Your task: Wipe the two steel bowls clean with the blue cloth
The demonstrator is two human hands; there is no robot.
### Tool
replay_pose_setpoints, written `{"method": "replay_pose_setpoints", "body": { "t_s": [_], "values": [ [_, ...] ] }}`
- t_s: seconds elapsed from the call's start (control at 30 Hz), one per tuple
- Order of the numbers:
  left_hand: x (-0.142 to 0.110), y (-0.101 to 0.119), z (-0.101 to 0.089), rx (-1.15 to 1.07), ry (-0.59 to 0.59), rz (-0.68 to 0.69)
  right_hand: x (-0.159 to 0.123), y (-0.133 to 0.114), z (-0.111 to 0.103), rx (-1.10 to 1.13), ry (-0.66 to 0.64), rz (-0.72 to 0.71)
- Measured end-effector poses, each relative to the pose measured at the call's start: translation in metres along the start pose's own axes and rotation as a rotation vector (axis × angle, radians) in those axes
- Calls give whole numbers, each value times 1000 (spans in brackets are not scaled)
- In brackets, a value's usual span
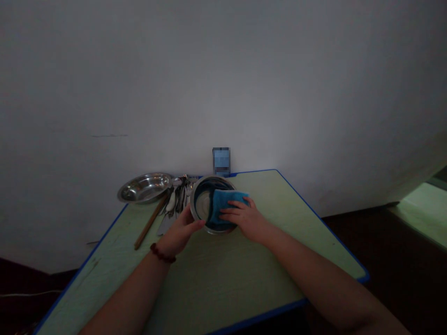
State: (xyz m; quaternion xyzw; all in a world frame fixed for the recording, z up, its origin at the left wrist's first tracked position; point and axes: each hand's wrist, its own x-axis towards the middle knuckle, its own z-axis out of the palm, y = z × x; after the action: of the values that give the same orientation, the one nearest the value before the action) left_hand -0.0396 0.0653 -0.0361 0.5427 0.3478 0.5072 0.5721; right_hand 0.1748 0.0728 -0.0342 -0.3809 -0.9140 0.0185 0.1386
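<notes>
A round metal bowl (203,204) is tilted so that its inside faces me. My left hand (183,228) grips its left rim, the thumb over the edge and the other fingers mostly hidden behind. A blue cloth (223,201) lies partly inside the bowl, against its right side. My right hand (244,216) presses on this cloth with its fingers spread across it, the thumb near the cloth's upper right corner. Just left of the bowl, a pile of metal cutlery (179,197) rests on the table, close to my left hand.
An oval metal dish (145,187) sits at the table's back left corner. A wooden stick or handle (150,225) lies beside the cutlery. Against the wall (223,83) leans a phone (221,160). The pale green table (223,279) has blue edging.
</notes>
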Motion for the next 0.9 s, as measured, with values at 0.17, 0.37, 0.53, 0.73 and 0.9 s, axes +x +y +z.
{"method": "replay_pose_setpoints", "body": {
  "t_s": [0.17,0.37,0.53,0.73,0.9],
  "values": [
    [0,1,0,-20,-11,-8,-1,0,-5,-16,-26,-18],
    [-1,5,3,-46,-37,-28,-2,0,-8,-26,-60,-33],
    [-2,6,3,-13,-7,-36,-1,0,-7,-34,-63,-26],
    [-1,5,2,-15,-9,-37,0,2,-5,-52,-59,-4],
    [-1,5,3,-10,-12,-54,0,2,-5,-65,-62,4]
  ]
}}
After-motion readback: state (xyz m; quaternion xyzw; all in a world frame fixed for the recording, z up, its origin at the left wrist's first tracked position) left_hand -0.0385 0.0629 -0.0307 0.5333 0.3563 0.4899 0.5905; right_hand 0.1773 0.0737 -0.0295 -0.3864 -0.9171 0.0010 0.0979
